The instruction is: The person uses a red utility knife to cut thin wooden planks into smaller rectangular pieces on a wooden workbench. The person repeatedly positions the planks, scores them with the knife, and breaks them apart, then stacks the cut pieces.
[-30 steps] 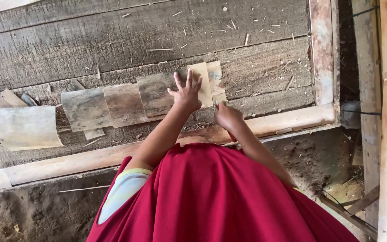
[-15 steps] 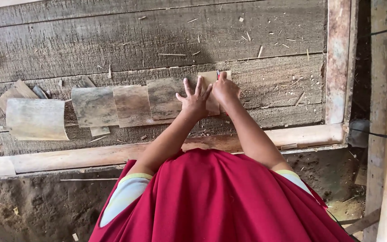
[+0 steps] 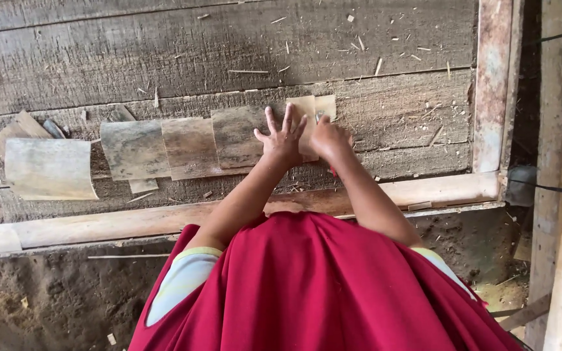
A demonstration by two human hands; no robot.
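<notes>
Where hands [image 3: 304, 136] overlap: pale sheet [image 3: 317, 107] half-hidden

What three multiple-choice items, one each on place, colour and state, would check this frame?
1. Where does the left hand rest? A on the row of flat sheets B on the dirt ground C on the right post
2. What colour is the cloth over the person's lap? A blue B red C green
3. How are the left hand's fingers? A curled into a fist B spread flat C pinching a stick

A: the palm lies on the sheets on the plank surface. B: the cloth is deep red. B: the fingers are splayed; the right hand is closed beside it.
</notes>
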